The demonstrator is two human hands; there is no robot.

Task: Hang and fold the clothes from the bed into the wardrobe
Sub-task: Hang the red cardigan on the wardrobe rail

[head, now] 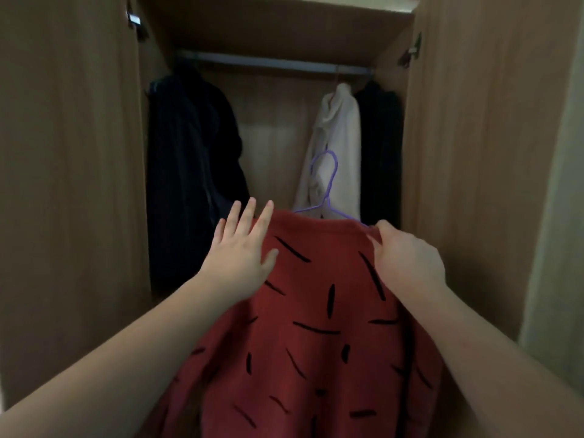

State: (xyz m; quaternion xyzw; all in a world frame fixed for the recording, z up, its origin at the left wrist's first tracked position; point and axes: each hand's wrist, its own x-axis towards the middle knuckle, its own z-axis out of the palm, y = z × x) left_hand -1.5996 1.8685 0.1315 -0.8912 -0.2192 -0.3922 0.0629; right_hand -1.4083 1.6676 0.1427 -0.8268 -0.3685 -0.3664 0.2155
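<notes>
From our head cam we count one red top (316, 311) on one purple hanger (327, 184), held up in front of the open wardrobe (79, 153), where three garments hang on the rail (271, 62): two dark ones (192, 172) and a white one (338, 147). The top's rusty red with short black dashes all over. Our left hand (240, 254) lies flat, fingers spread on its shoulder; our right hand (407, 257) pinches the other shoulder.

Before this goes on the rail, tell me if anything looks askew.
The purple hanger tilts, hook leaning left. The red top covers its left arm while the right arm pokes bare past the collar by the right hand. Left hand lies flat on the fabric.
</notes>
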